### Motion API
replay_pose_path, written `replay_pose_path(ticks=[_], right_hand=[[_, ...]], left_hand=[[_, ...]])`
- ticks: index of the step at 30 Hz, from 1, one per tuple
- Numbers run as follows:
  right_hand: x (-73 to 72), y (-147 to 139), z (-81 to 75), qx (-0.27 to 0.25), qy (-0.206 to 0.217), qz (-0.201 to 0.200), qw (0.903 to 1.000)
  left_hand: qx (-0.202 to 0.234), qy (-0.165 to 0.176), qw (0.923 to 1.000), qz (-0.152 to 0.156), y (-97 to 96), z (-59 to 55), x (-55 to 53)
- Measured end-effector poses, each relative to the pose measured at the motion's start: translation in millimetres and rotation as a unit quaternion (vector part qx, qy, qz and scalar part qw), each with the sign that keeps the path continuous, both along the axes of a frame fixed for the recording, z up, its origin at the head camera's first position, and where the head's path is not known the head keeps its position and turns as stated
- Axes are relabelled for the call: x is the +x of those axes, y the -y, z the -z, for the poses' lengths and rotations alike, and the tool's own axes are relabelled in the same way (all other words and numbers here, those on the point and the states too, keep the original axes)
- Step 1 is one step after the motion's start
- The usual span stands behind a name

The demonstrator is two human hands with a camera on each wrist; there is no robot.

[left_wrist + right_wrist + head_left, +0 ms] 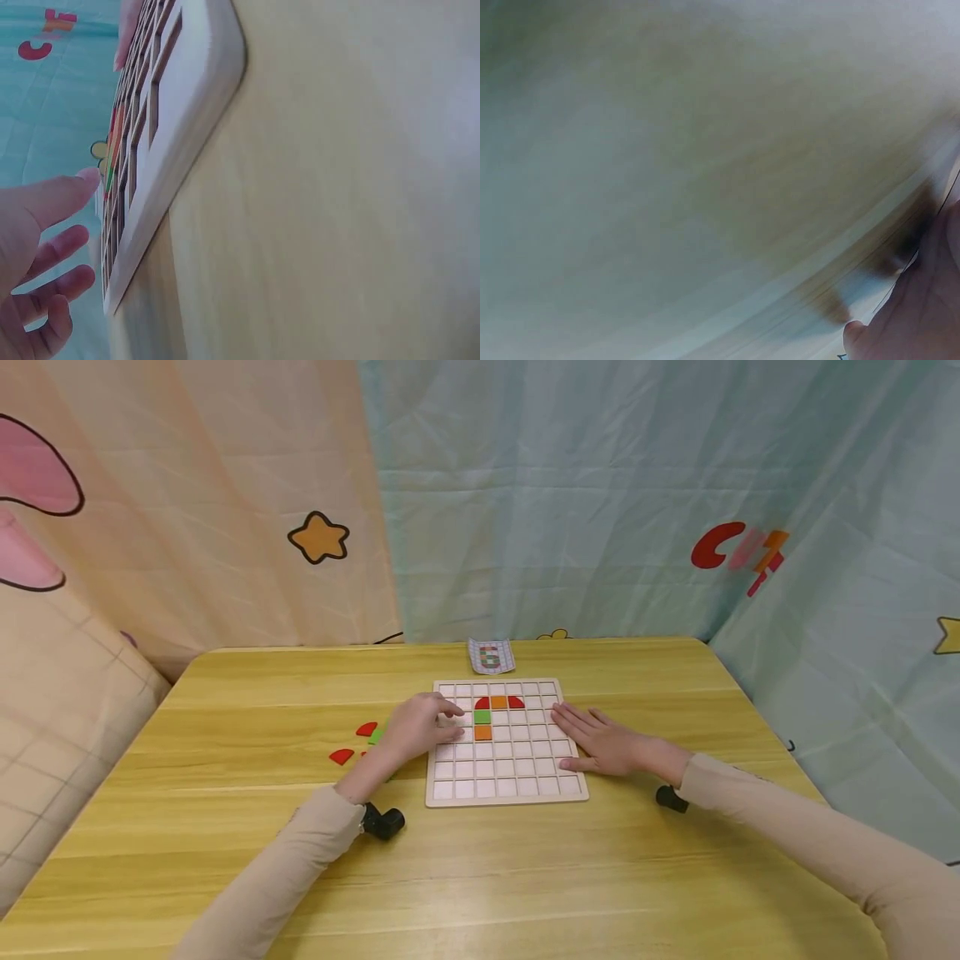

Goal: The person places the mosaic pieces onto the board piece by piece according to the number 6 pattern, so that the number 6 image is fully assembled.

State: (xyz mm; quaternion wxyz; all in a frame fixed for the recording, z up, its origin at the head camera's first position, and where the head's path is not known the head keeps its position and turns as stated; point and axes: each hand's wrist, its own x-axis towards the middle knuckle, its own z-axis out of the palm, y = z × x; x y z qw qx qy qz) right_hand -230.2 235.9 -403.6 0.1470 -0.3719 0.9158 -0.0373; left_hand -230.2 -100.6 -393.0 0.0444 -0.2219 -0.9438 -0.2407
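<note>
A pale wooden grid board [507, 788] lies flat on the table. Set in its cells are a red quarter-round piece [482, 703], an orange square [498, 702], a second red quarter-round [516, 702], a green square [482, 717] and a lower orange square [483, 733]. Over the board's left edge hovers my left hand [417, 727], thumb and fingers apart; the left wrist view shows nothing between them. My right hand [607, 746] rests on the board's right edge with fingers spread. In the right wrist view only part of that hand [919, 315] appears.
Left of the board lie loose pieces, among them red quarter-rounds [342, 757] and a green one [376, 737], partly hidden by my left arm. A printed pattern card [491, 657] sits behind the board. Patterned curtains [570, 527] hang behind the table.
</note>
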Motion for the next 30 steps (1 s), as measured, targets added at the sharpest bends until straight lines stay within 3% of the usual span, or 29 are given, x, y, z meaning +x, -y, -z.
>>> replay_pose_path(ticks=[9, 21, 30], right_hand=[[-2.7, -2.2, 4.2, 0.004, 0.003, 0.008, 1.0], [-5.4, -3.5, 6.1, 0.01, 0.005, 0.013, 0.9998], [-3.3, -1.9, 4.0, 0.007, 0.01, 0.013, 0.9998]], left_hand=[[-0.004, -0.007, 0.9989, -0.047, 29.7, -5.0, 2.3], [0.006, -0.033, 0.9964, -0.078, 67.5, 0.8, 7.7], [0.021, 0.03, 0.9945, -0.098, 86.2, 4.9, 10.4]])
